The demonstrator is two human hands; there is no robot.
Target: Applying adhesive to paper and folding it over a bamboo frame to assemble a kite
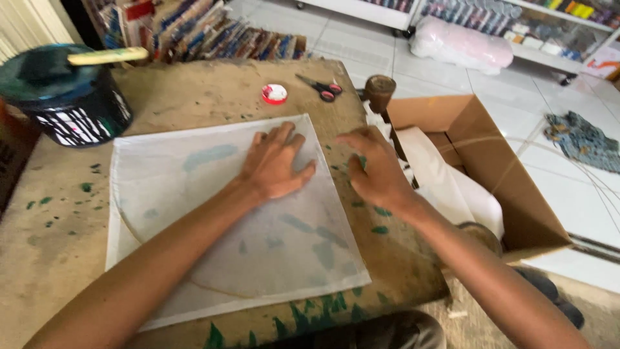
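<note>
White fabric sheet (213, 220) lies flat on the stained workbench (58, 258) over a faint round outline, left hand (274, 167) pressed palm-down with fingers spread on its upper right part, clamped on nothing; looks thin, limp and light, likely to wrinkle or slide, so best pinched at the free right edge or a corner. Right hand (374, 171) rests open just off that edge on bare bench, holding nothing. Beyond the fingertips sit a red tape roll (274, 94) and scissors (321, 87); paint bucket (68, 97) far to the left, cardboard box (491, 168) off to the right.
</note>
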